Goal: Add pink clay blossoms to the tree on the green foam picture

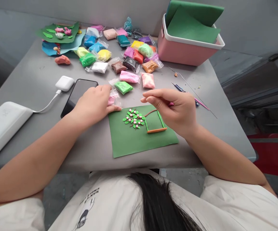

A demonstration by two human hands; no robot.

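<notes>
My left hand (93, 102) is closed round a clear packet of pink clay (114, 98), with thumb and fingers on either side of it. Its palm is beside the black phone (78, 93). My right hand (174, 109) hovers above the green sheet (129, 144), thumb and forefinger brought together. A small piece of bright pink clay (171, 104) shows among its curled fingers; whatever is at the fingertips is too small to make out. Green leaves with pale pink dots (135, 118) and a swing shape with an orange seat (156, 130) decorate the sheet.
Several colourful clay packets (99, 67) lie across the back. A pink basket (182, 51) with green sheets stands at the back right. Thin tools (194, 93) lie to the right. A white power bank (6, 128) and earphone case (64, 83) are at left.
</notes>
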